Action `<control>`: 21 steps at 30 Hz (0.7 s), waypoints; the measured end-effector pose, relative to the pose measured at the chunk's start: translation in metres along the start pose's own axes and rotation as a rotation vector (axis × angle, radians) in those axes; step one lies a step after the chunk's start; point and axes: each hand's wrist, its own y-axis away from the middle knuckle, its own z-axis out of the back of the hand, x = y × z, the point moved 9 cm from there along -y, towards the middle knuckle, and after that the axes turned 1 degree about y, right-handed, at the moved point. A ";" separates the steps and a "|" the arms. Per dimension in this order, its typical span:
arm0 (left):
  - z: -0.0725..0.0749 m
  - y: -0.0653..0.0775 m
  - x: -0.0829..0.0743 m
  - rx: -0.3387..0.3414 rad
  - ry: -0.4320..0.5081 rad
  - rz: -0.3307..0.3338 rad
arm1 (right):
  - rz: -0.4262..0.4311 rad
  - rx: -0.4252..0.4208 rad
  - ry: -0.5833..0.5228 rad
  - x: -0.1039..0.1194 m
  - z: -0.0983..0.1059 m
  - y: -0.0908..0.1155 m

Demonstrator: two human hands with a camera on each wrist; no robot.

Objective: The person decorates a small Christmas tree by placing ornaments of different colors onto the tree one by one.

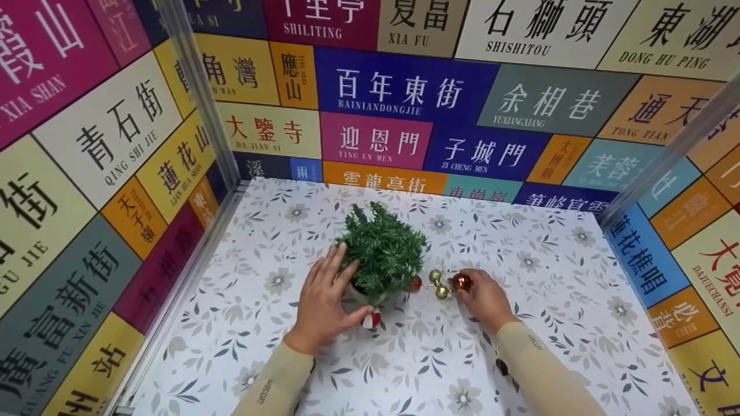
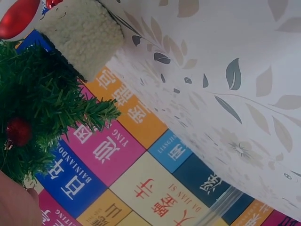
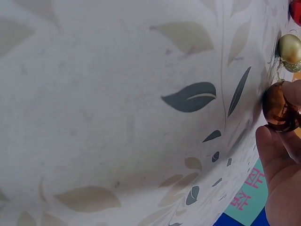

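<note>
1. Right hand (image 1: 485, 297), right of centre in the head view: thumb and fingers pinch a shiny copper-brown round bauble (image 1: 461, 282) at or just above the table.
2. Left hand (image 1: 325, 297), left of centre: fingers extended and unclenched against a bushy green artificial plant (image 1: 381, 248), thumb by a red-and-white ball (image 1: 371, 319) below the plant's pale, rough-textured pot (image 2: 84, 37).
3. Between the plant and the right hand lie two small gold baubles (image 1: 441, 291), with a glossy red bauble (image 1: 415, 283) nearer the foliage.
4. Another red bauble (image 2: 18, 132) sits amid greenery at the left wrist view's left edge.
5. The step in hand seems to be handling the copper-brown bauble; lifting or setting down, I cannot tell.
6. The next move calls for a light, secure pinch on that smooth shell and a steadied plant.
</note>
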 end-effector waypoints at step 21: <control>0.000 -0.001 -0.001 -0.011 0.000 -0.007 | -0.003 -0.015 -0.055 0.004 0.010 0.000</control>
